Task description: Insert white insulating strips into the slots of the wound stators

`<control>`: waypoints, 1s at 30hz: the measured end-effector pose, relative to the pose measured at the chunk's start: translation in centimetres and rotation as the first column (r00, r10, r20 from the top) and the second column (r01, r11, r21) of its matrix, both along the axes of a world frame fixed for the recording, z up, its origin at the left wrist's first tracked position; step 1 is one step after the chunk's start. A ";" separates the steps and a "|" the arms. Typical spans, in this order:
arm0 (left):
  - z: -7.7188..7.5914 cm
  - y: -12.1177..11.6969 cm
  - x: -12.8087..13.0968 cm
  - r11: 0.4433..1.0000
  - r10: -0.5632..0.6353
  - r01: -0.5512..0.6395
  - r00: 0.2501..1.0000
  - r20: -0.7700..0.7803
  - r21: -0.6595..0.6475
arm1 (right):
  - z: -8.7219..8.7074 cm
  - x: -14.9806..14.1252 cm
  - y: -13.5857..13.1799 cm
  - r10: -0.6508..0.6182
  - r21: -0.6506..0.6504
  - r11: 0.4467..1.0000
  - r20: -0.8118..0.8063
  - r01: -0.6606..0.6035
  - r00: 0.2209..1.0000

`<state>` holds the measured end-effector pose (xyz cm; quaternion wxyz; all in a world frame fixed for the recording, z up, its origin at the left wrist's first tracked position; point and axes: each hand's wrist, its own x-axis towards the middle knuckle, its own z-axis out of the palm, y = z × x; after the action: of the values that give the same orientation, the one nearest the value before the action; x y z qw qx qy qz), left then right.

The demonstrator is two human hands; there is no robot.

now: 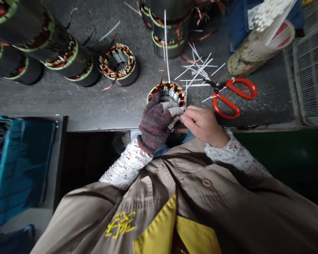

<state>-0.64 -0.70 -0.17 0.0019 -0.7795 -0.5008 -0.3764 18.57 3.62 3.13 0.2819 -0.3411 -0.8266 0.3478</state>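
Observation:
A motor stator (151, 94) with copper windings and a yellow-green rim rests at the table's front edge. My left hand (157, 118), in a dark knitted glove with pale fingertips, grips its near side, fingers over the rim. My bare right hand (201, 123) is closed in a pinch beside the left fingertips, at the stator's right front. What it pinches is too small to make out; a thin white strip runs down close to it. One long white tie (167, 60) sticks up from the stator's far rim, and another slants out at its right.
Red-handled scissors (242, 88) and several loose white strips (198, 67) lie to the right. Another stator (127, 76) stands at left, near stacked stators (82, 72). A worn cylindrical holder (250, 53) with white strips stands by a grey plastic basket (314, 70). A teal bin (23, 169) is lower left.

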 end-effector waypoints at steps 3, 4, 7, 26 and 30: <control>0.5 0.1 0.1 0.999 -0.003 0.004 1.000 0.025 -0.042 | 1.2 1.3 -0.3 0.002 -0.104 0.994 -0.210 -0.025 0.978; 0.6 0.1 0.2 0.999 0.001 0.000 0.999 0.037 -0.042 | 1.4 1.7 -0.3 -0.010 -0.142 0.989 -0.283 -0.032 0.959; 0.6 0.1 0.3 0.998 0.004 0.002 0.996 0.093 -0.065 | 0.9 2.1 -0.3 0.035 -0.252 0.957 -0.397 -0.145 0.917; 0.2 -1.0 0.5 0.995 0.085 -0.081 0.995 0.057 -0.061 | -0.5 -3.9 1.4 -0.224 -0.088 0.975 -0.380 0.206 0.897; 0.7 -0.9 -0.4 0.996 -0.044 0.051 0.995 0.084 -0.078 | -1.0 3.4 2.6 -0.169 0.365 0.910 -0.108 0.197 0.980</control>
<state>-1.01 -1.61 0.56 -0.0588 -0.7743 -0.4965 -0.3879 22.02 6.22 2.10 0.4034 -0.3440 -0.8310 0.1682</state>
